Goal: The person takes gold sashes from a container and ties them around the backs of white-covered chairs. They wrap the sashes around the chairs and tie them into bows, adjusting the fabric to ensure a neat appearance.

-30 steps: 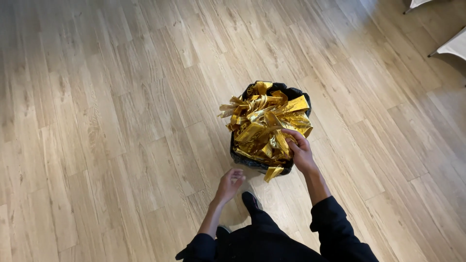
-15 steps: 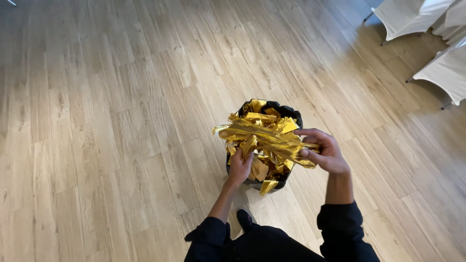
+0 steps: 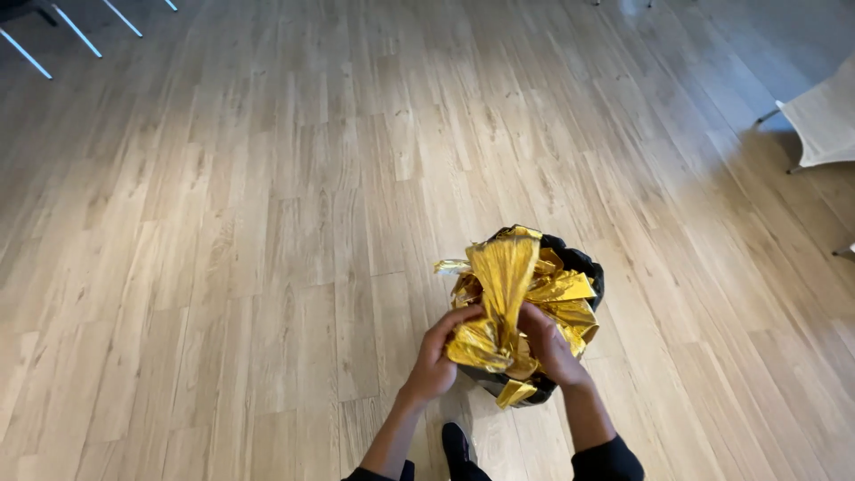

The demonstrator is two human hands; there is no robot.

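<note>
A black bin stands on the wooden floor, stuffed with crumpled gold foil strips. My left hand grips the near left side of the gold foil bundle. My right hand holds the same bundle from the right, fingers pressed into it. A wide gold strip rises up between both hands. Dark sleeves show at my wrists.
A light wooden floor spreads all around. A white-covered chair stands at the right edge. Metal chair legs show at the top left. My black shoe is just below the bin.
Both hands have closed in on the gold foil and gathered it into a tighter bunch. The view has shifted, so the bin now sits lower and nearer.
</note>
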